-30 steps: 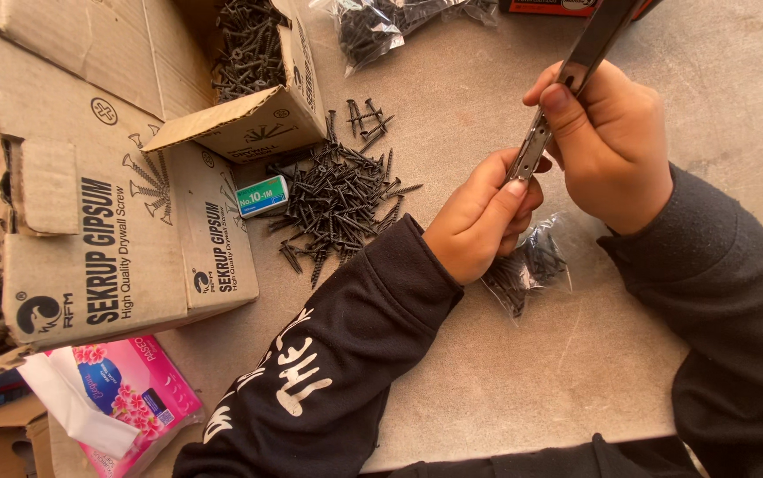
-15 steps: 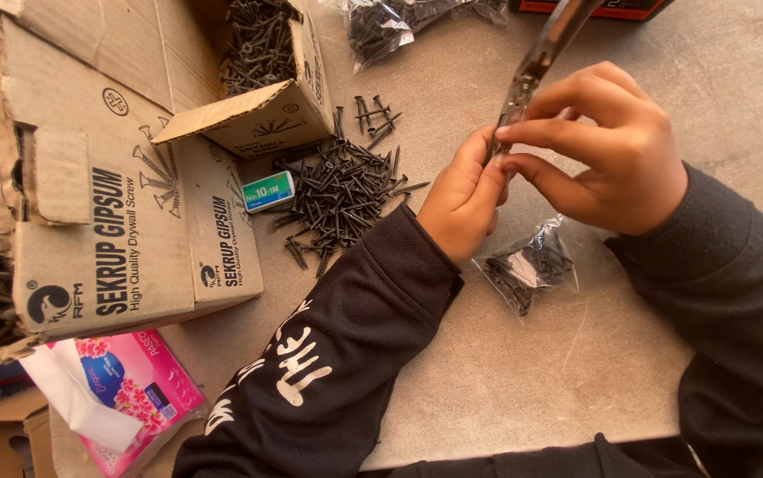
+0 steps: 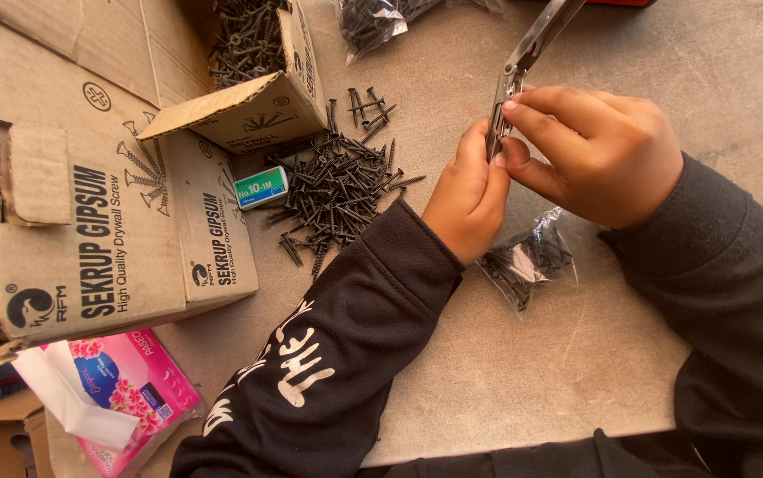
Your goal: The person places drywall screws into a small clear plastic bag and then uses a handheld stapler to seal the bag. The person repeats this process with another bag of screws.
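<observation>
Head view: over a grey table (image 3: 505, 372) strewn with black screws (image 3: 333, 190), both hands' fingers (image 3: 532, 111) pinch a metal stapler (image 3: 523, 66).

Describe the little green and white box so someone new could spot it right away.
Start at the big cardboard carton on the left. Just right of it, at the edge of the loose black screw pile, lies the small box. It is the only green and white thing there.

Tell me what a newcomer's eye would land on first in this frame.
Near top centre, the left hand and right hand together pinch a slim grey metal stapler opened out lengthwise. Left of them a loose pile of black drywall screws spreads over the grey table, beside a small green box. A clear plastic bag of screws lies beneath the hands.
</observation>
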